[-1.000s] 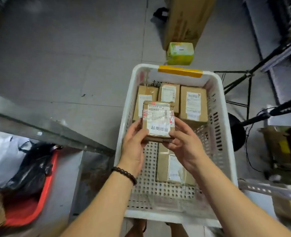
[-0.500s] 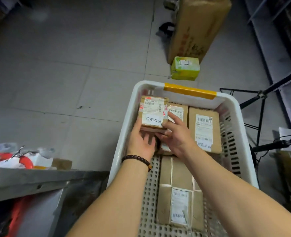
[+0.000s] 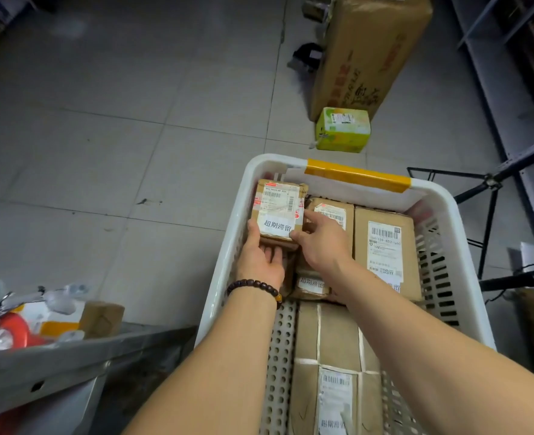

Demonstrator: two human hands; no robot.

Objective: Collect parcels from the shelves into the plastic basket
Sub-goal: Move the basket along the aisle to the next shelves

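Small parcel (image 3: 277, 211) in grip of left hand (image 3: 261, 259) below, right hand (image 3: 320, 243) beside.

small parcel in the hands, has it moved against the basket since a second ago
Yes. The small parcel went from above the middle of the basket to its far left corner, near the yellow tape.

A parcel (image 3: 278, 215) sits between the left grip (image 3: 261, 262) and right grip (image 3: 319, 243), in the basket's (image 3: 259, 164) far-left corner. Right of the right grip lies a bigger parcel (image 3: 384, 252). Nearer than both grips lies a long parcel (image 3: 331, 356). Beyond the grips, outside the basket, is a box (image 3: 343, 129).
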